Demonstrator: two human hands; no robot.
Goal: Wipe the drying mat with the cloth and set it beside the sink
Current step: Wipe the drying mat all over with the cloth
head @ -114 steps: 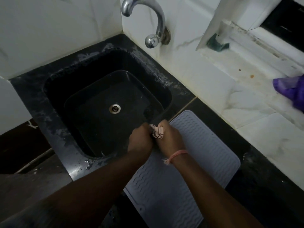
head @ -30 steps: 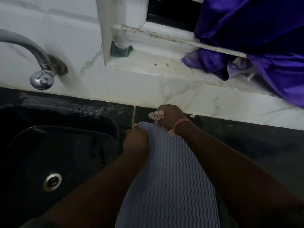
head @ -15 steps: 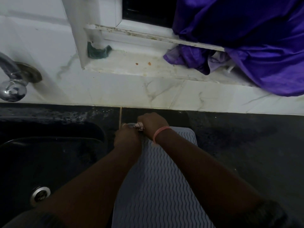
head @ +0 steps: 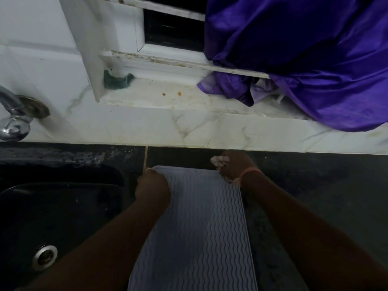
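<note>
The grey drying mat (head: pixel 199 227) with a wavy ribbed surface lies flat on the black counter, just right of the black sink (head: pixel 58 206). My left hand (head: pixel 152 184) grips the mat's far left corner. My right hand (head: pixel 235 168) is at the mat's far right corner and holds a small bunched pale cloth (head: pixel 218 160) in its curled fingers. Whether the right hand also holds the mat's edge is hidden.
A chrome tap (head: pixel 14 120) juts out over the sink at the left. White marble wall and a window ledge (head: pixel 168 99) run behind the counter. A purple fabric (head: pixel 304 59) is heaped on the ledge at right, and a small green scrap (head: pixel 117 79) at left.
My hands have spread apart from the mat's far left corner to its two far corners. The mat now lies flat and square to the wall.
</note>
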